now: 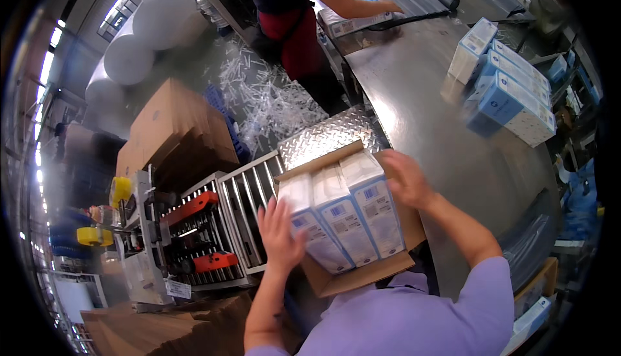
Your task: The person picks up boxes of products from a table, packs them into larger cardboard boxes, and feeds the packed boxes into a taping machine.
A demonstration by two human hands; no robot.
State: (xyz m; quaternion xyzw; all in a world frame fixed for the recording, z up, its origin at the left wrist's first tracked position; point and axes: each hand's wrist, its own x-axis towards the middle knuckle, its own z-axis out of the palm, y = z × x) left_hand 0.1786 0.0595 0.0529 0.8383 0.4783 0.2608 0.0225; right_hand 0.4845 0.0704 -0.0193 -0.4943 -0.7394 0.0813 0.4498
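An open cardboard carton [331,286] stands in front of me, with several white and blue product boxes [349,230] packed upright side by side in it. At its left side is my left hand [282,234], slightly blurred, fingers stretched out and holding nothing. My right hand [407,180] lies against the upper right corner of the carton, next to the rightmost box, its fingers extended rather than wrapped round anything. Whether either palm presses on the cardboard is hard to see.
A metal table [446,155] spans the right, bearing more blue and white boxes [504,94]. Across it a co-worker's hand [388,6] touches grey plastic film. Left of the carton are a roller conveyor [249,181] and a taping machine with red parts [213,262]. Flattened cardboard [174,129] stands behind.
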